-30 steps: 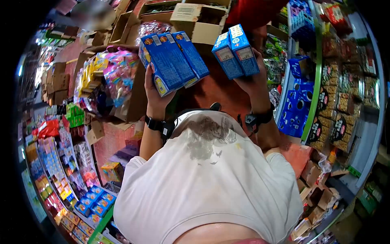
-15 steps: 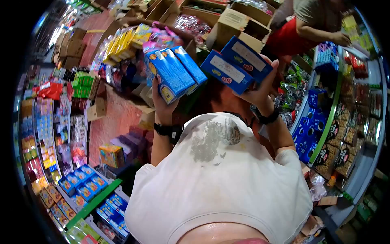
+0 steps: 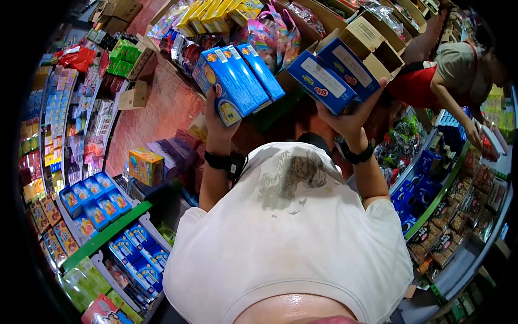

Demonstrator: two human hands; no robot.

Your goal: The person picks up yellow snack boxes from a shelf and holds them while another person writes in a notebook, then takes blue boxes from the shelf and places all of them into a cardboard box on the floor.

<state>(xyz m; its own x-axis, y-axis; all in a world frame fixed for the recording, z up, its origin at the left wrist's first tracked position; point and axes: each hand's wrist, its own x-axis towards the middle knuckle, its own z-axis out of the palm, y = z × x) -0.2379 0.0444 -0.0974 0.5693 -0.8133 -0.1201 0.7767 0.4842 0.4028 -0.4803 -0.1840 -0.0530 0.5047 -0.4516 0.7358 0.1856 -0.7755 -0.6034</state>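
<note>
My left hand (image 3: pixel 220 127) grips a bundle of blue boxes (image 3: pixel 232 81) from below, its fingers mostly hidden behind them. The boxes stand side by side with their narrow sides up. My right hand (image 3: pixel 350 119) holds two darker blue boxes (image 3: pixel 322 81) with white label panels, the thumb along their right edge. A narrow gap separates the two bundles. Both are held up in front of my chest, above the reddish floor.
Behind the boxes, cartons (image 3: pixel 364 33) hold yellow boxes (image 3: pixel 218 15) and pink bags (image 3: pixel 270 40). Stocked shelves curve along the left (image 3: pixel 110 232) and right (image 3: pixel 440 194). Another person (image 3: pixel 458 75) bends at the right shelf. Purple packs (image 3: pixel 171 154) lie at lower left.
The view has shifted, and both hands with their boxes appear slightly higher and further right. The other person now leans further over the right shelf, arm lowered.
</note>
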